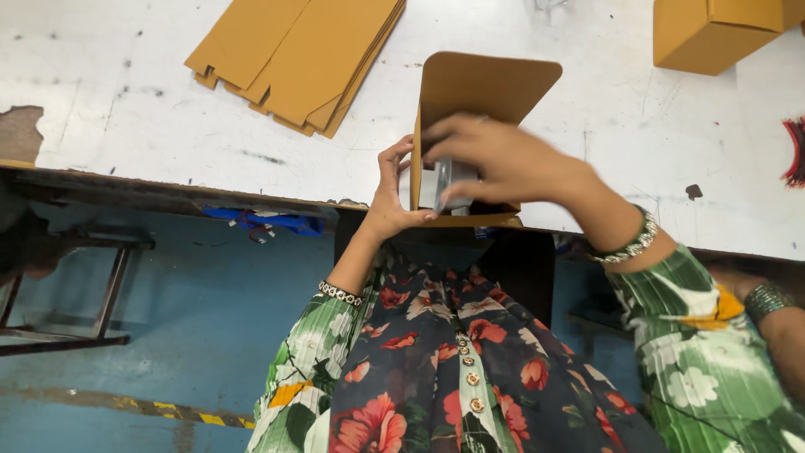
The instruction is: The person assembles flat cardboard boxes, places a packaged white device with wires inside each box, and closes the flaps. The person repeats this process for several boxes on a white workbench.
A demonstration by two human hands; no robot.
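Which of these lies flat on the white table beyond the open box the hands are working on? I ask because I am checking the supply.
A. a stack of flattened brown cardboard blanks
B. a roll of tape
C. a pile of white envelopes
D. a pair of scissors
A: a stack of flattened brown cardboard blanks lies on the white table beyond the open box.

two boxes (pixel 470 126) (pixel 713 29), one flat-carton stack (pixel 302 59)
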